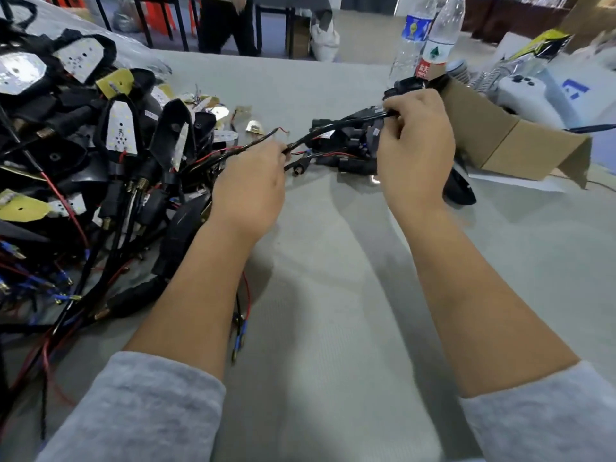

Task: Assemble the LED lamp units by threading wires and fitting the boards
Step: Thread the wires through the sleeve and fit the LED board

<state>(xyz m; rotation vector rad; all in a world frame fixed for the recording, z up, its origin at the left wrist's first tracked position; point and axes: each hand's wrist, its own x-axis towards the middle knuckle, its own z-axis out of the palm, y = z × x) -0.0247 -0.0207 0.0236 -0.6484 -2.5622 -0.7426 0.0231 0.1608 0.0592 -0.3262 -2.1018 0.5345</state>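
Observation:
My right hand (415,145) grips a black lamp housing (405,86) whose top pokes out above my fingers, and pinches the black sleeved cable (336,126) that leaves it. That cable runs left to my left hand (250,185), which pinches it near its end, where thin red and black wires (278,131) stick out. Between my hands lies a small heap of black housings (346,155) with red wires. A big pile of assembled lamp units (100,155) with white LED boards (121,128) fills the left of the table.
A cardboard box (506,145) lies open on its side behind my right hand. Two plastic water bottles (433,38) stand at the back, with a white device (530,95) to their right. Loose small LED boards (255,126) lie mid-table. A person stands beyond the grey table (333,295).

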